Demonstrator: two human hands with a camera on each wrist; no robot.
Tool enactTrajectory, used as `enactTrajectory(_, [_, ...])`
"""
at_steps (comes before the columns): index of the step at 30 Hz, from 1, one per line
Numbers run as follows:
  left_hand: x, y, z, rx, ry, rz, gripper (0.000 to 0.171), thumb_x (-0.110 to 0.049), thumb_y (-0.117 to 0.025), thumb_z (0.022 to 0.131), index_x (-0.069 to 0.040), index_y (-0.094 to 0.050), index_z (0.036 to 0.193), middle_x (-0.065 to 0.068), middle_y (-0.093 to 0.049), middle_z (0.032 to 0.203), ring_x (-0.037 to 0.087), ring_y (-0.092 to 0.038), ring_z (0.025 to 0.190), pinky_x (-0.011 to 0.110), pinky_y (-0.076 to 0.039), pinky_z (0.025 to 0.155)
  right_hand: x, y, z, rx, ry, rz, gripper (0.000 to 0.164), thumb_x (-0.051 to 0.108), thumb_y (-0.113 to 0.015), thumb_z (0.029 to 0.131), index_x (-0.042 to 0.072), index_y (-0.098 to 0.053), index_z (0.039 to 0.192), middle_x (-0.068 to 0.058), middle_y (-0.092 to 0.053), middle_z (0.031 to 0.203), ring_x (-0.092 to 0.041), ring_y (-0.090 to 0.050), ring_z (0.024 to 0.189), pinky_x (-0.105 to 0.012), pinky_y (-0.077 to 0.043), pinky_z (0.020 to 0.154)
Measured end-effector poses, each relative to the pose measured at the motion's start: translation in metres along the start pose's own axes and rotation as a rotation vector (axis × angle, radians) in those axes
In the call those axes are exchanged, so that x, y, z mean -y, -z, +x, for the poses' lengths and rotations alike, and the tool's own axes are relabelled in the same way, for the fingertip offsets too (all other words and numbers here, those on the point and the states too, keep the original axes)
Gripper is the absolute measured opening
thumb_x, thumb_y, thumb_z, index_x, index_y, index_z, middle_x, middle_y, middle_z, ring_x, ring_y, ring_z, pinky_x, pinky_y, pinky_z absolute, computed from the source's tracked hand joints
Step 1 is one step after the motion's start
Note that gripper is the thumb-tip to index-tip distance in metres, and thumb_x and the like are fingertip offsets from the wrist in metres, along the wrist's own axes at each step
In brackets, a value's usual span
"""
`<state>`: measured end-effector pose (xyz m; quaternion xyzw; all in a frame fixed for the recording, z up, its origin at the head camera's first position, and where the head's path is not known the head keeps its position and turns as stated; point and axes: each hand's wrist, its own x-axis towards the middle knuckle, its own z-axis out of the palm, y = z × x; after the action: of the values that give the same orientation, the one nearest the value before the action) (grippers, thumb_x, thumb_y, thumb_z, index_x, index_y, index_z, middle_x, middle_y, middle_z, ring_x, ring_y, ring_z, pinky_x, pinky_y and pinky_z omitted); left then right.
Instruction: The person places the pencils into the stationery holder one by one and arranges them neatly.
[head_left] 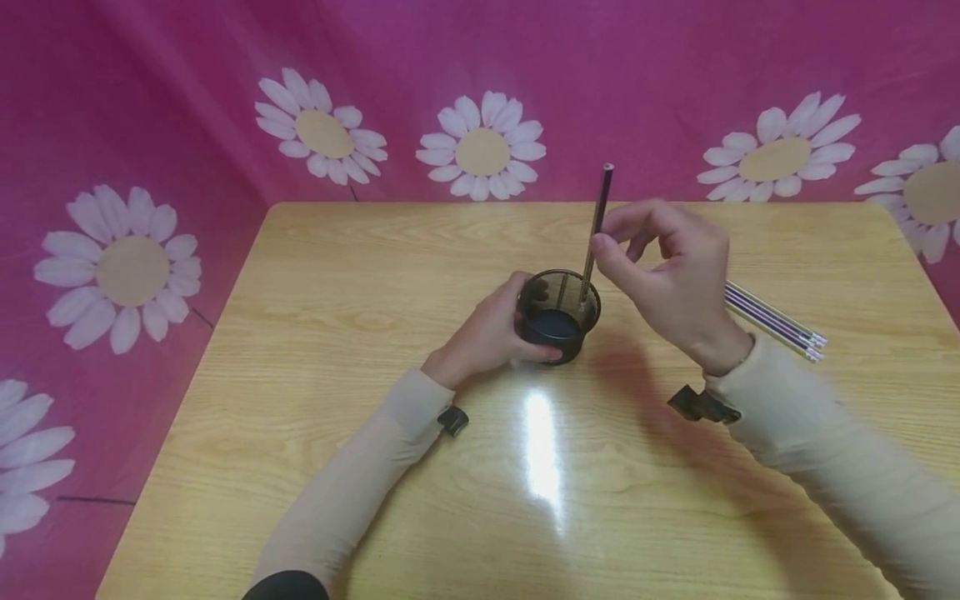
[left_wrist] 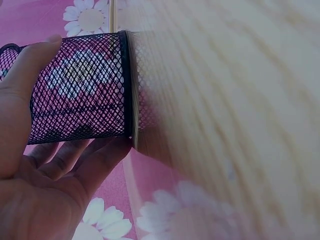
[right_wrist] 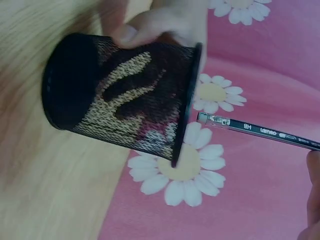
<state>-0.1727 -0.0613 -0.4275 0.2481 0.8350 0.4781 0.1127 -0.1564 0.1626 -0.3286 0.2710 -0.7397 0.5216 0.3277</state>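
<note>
A black mesh pencil cup point(head_left: 551, 337) stands upright on the wooden table. My left hand point(head_left: 491, 329) grips it from the left side, thumb at the front and fingers behind; the left wrist view shows the hand around the mesh wall point(left_wrist: 80, 90). Between thumb and fingertips, my right hand point(head_left: 671, 271) pinches a dark pencil point(head_left: 602, 200) above the cup's right side. The pencil is nearly vertical, eraser end down. In the right wrist view, that eraser point(right_wrist: 202, 117) is at the cup's mouth, close to the rim point(right_wrist: 187, 107).
Several striped pencils point(head_left: 780, 321) with white erasers lie together on the table point(head_left: 337, 292), right of my right hand and partly hidden by it. Behind the table and along its left side hangs a pink cloth point(head_left: 600, 67) with white daisies.
</note>
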Motion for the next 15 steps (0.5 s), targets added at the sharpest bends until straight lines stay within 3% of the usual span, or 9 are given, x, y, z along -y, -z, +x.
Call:
enactTrajectory(4, [0.0,0.001,0.0,0.004,-0.001,-0.002,0.091,-0.022,-0.103,0.077,-0.009,-0.047,0.148,0.005,-0.06,0.142,0.018,-0.057,0.122,0.036,-0.05,0.101,-0.004,-0.004,-0.005,0.039,0.002,-0.006,0.019,0.013,-0.078,0.089,-0.006,-0.077,0.093,-0.01,-0.077,0.081,-0.004,-0.057,0.067,-0.022,-0.044,0.063])
enactTrajectory(15, [0.0,0.002,-0.001,0.027,0.03,-0.003,0.092,-0.025,-0.102,0.08,-0.01,-0.044,0.15,0.004,-0.058,0.145,0.019,-0.056,0.125,0.037,-0.051,0.103,-0.016,-0.006,-0.02,0.174,-0.018,-0.156,0.018,0.013,-0.078,0.095,-0.004,-0.076,0.097,-0.014,-0.078,0.087,-0.009,-0.057,0.065,-0.019,-0.044,0.062])
